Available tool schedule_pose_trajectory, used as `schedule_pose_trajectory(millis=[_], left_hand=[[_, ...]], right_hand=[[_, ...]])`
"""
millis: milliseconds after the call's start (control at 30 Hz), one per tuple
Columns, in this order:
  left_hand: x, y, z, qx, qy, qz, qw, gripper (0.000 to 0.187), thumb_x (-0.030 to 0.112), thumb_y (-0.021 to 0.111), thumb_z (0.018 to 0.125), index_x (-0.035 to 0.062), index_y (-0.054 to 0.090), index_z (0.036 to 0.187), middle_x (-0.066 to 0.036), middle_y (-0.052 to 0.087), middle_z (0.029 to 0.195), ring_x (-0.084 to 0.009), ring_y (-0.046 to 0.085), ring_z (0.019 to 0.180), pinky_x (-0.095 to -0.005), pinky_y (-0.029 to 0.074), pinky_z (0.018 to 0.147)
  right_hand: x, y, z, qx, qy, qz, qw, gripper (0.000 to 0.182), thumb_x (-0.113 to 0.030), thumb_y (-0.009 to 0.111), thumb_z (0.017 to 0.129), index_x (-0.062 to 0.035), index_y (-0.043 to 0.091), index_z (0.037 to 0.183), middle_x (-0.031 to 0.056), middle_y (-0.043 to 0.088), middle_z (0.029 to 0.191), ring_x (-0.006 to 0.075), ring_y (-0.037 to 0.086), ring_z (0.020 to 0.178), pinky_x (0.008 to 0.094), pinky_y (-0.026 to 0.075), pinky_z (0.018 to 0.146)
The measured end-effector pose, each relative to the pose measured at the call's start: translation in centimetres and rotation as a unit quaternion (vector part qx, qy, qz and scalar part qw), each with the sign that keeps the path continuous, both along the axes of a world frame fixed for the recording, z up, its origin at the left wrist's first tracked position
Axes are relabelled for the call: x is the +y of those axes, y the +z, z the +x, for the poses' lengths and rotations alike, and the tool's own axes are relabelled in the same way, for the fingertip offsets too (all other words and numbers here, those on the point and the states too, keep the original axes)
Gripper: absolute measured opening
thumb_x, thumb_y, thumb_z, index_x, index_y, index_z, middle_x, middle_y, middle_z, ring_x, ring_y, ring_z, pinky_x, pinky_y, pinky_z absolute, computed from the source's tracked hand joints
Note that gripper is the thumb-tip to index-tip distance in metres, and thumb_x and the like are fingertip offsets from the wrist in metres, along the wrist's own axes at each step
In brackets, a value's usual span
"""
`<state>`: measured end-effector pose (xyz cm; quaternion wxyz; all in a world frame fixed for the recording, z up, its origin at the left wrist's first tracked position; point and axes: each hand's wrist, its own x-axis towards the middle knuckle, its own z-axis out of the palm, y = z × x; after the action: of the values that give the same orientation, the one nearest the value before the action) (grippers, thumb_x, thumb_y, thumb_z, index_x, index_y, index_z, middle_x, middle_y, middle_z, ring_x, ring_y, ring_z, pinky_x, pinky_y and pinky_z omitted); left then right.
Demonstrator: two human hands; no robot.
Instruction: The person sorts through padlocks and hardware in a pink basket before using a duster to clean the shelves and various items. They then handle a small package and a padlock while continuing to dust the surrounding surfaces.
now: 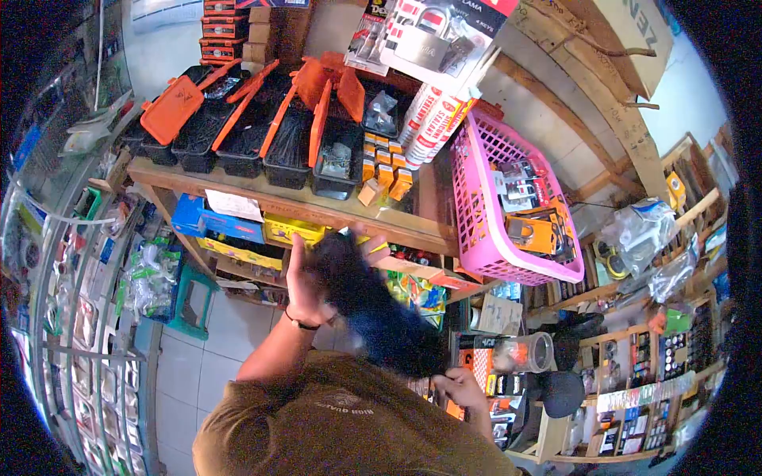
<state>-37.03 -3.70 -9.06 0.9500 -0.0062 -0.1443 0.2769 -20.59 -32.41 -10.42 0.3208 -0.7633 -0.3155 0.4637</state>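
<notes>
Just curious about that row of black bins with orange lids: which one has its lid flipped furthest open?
The leftmost bin: its orange lid lies folded back almost flat, while the others' lids stand up on edge.

Pink basket (476, 206), orange-lidded black bins (287, 143), dark cloth (381, 317)

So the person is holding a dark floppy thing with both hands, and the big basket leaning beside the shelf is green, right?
Not quite. The basket leaning beside the shelf is pink, not green, as the head view shows. The rest holds: the left hand and the right hand both grip the dark floppy thing.
</notes>
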Motion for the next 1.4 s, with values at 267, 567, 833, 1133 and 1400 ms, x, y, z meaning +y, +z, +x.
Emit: schedule_pose_trajectory(millis=[267, 567, 833, 1133, 1400], left_hand=[[-0.4, 0.1, -0.2, 0.045, 0.035, 0.019, 0.998, 0.091, 0.072, 0.029, 0.072, 0.0034, 0.022, 0.131, -0.024, 0.029, 0.13, -0.0369, 0.028, 0.121, -0.0508, 0.025, 0.098], [-0.5, 0.6, 0.2, 0.04, 0.032, 0.023, 0.998, 0.084, 0.068, 0.03, 0.075, 0.0032, 0.027, 0.129, -0.022, 0.029, 0.131, -0.0352, 0.029, 0.121, -0.0496, 0.024, 0.098], [-0.7, 1.1, 0.7, 0.045, 0.031, -0.014, 0.998, 0.085, 0.069, 0.028, 0.075, 0.0047, 0.027, 0.13, -0.022, 0.03, 0.131, -0.0372, 0.032, 0.119, -0.0471, 0.025, 0.099], [-0.9, -0.1, 1.1, 0.024, 0.03, 0.048, 0.998, 0.083, 0.068, 0.03, 0.076, 0.0055, 0.024, 0.131, -0.02, 0.03, 0.132, -0.0335, 0.033, 0.119, -0.0494, 0.023, 0.099], [-0.9, -1.1, 1.4, 0.028, 0.058, 0.06, 0.996, 0.084, 0.068, 0.03, 0.075, 0.0052, 0.023, 0.131, -0.019, 0.027, 0.133, -0.032, 0.026, 0.123, -0.0477, 0.022, 0.1]], right_hand=[[-1.0, -1.7, 1.1, -0.019, -0.045, -0.002, 0.999, 0.03, -0.019, 0.06, 0.08, -0.0043, 0.053, 0.055, 0.0024, 0.053, 0.05, 0.0073, 0.045, 0.041, 0.0237, 0.032, 0.037], [-0.3, -0.7, 0.2, -0.093, -0.041, 0.028, 0.994, 0.035, -0.021, 0.061, 0.079, -0.0037, 0.051, 0.051, -0.001, 0.047, 0.045, 0.0053, 0.04, 0.04, 0.023, 0.029, 0.037], [-0.1, 0.3, -0.5, -0.03, -0.08, 0.055, 0.995, 0.031, -0.02, 0.059, 0.081, -0.0037, 0.053, 0.055, -0.0002, 0.049, 0.047, 0.0046, 0.04, 0.038, 0.0222, 0.028, 0.035], [-1.3, -0.4, 0.6, -0.04, 0.035, 0.003, 0.999, 0.029, -0.021, 0.059, 0.08, -0.0034, 0.054, 0.058, -0.0005, 0.046, 0.046, 0.0065, 0.04, 0.037, 0.0222, 0.03, 0.034], [-2.1, -2.0, 1.5, -0.04, 0.06, 0.013, 0.997, 0.032, -0.021, 0.06, 0.08, -0.0045, 0.052, 0.054, -0.0034, 0.041, 0.046, 0.0038, 0.035, 0.042, 0.0239, 0.025, 0.037]])
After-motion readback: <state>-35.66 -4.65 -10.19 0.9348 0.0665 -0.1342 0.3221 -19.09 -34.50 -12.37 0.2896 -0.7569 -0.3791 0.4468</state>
